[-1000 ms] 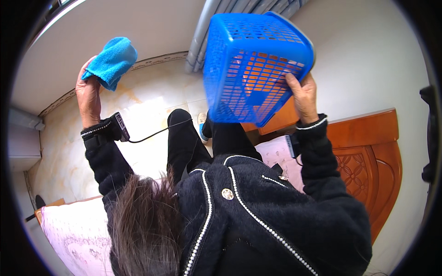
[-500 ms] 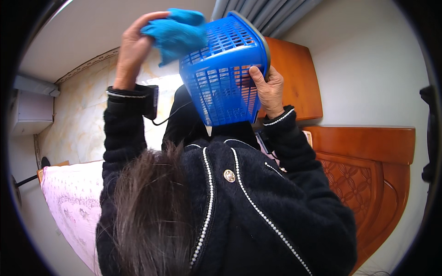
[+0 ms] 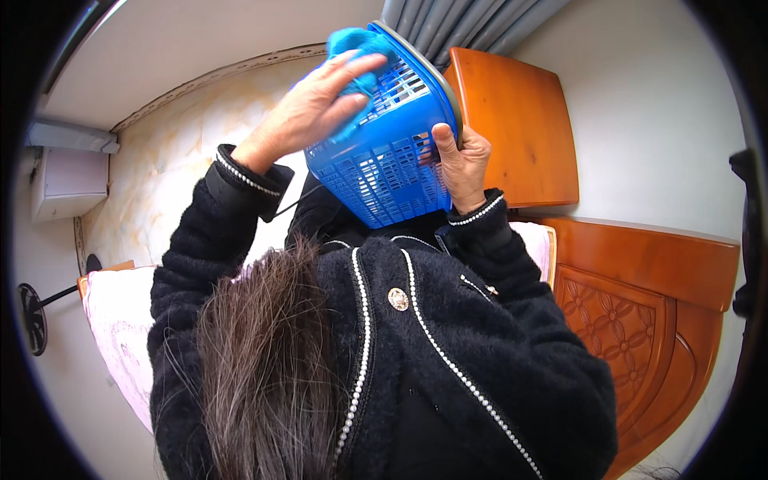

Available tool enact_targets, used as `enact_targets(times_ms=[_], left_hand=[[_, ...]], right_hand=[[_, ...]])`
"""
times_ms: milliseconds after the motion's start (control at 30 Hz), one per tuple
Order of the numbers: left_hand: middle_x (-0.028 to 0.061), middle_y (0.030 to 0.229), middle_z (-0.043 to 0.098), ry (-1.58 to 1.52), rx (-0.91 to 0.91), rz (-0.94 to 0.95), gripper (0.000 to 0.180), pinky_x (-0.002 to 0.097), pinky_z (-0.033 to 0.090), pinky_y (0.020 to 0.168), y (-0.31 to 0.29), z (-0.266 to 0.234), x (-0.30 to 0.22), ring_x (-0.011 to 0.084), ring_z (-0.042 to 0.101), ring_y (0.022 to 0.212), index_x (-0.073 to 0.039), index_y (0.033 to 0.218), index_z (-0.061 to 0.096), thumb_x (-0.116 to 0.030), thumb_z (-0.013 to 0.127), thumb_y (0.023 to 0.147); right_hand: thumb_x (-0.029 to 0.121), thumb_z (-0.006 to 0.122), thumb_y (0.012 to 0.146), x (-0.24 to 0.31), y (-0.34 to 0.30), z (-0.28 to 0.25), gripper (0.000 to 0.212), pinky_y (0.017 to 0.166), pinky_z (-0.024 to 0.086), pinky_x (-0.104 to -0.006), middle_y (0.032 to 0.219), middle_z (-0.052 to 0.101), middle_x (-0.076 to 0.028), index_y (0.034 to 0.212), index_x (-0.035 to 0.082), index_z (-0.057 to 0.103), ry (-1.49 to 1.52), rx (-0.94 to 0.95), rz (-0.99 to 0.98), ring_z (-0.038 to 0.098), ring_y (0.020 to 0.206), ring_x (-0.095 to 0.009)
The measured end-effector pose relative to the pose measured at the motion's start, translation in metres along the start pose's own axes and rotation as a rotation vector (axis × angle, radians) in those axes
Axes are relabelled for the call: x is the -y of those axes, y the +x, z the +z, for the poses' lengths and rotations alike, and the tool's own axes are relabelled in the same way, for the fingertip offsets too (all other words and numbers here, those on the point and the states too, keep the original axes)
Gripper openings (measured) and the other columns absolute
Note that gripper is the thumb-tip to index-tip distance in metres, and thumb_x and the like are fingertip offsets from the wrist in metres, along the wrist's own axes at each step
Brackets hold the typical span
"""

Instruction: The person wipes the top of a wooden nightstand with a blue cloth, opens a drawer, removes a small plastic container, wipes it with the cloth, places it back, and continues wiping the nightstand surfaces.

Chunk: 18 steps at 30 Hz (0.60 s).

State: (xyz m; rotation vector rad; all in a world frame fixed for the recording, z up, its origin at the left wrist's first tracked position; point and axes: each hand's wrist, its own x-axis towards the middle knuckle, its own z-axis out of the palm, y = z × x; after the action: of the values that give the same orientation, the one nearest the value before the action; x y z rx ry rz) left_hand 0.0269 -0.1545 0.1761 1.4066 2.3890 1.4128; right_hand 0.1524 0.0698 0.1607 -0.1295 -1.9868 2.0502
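A blue plastic basket (image 3: 392, 180) with slotted walls lies tilted on its side above my lap, its grey rim facing right. My right hand (image 3: 464, 164) grips it at the rim, thumb over the outer wall and the other fingers mostly hidden inside. A bright blue cloth (image 3: 352, 44) is bunched against the upper left wall and bottom edge of the basket. Over the cloth lies my left hand (image 3: 312, 112), fingers bent and slightly blurred, pressing it to the plastic.
An orange-brown wooden cabinet (image 3: 524, 132) stands just right of the basket, below grey curtains (image 3: 472, 24). A carved wooden headboard (image 3: 616, 312) is at the right, a pink bedsheet (image 3: 120, 320) at the left. A black stand fan (image 3: 34, 320) is at the far left.
My left hand has brought the cloth down and right, from beside the basket onto its wall. The basket has shifted slightly left; my right hand keeps its grip.
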Motion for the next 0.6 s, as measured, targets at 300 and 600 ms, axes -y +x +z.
enact_targets(times_ms=[300, 600], left_hand=[[0.0127, 0.140, 0.052, -0.182, -0.016, -0.032, 0.053, 0.0388, 0.040, 0.108, -0.003, 0.009, -0.036, 0.0277, 0.048, 0.131, -0.013, 0.141, 0.050, 0.002, 0.057, 0.090], [0.0130, 0.130, 0.059, 0.147, -0.046, 0.053, 0.058, 0.0354, 0.050, 0.098, -0.019, 0.002, 0.019, 0.0311, 0.059, 0.118, -0.017, 0.122, 0.065, 0.016, 0.058, 0.076]], right_hand=[[0.043, 0.069, 0.089, -0.008, 0.001, -0.005, 0.042, 0.052, 0.047, -0.0191, 0.065, 0.060, 0.002, 0.086, 0.001, 0.066, -0.057, 0.030, -0.072, 0.057, 0.057, -0.004], [0.044, 0.069, 0.089, -0.011, -0.008, -0.010, 0.045, 0.049, 0.048, -0.0207, 0.064, 0.061, 0.000, 0.088, -0.001, 0.067, -0.133, 0.037, -0.039, 0.058, 0.055, -0.005]])
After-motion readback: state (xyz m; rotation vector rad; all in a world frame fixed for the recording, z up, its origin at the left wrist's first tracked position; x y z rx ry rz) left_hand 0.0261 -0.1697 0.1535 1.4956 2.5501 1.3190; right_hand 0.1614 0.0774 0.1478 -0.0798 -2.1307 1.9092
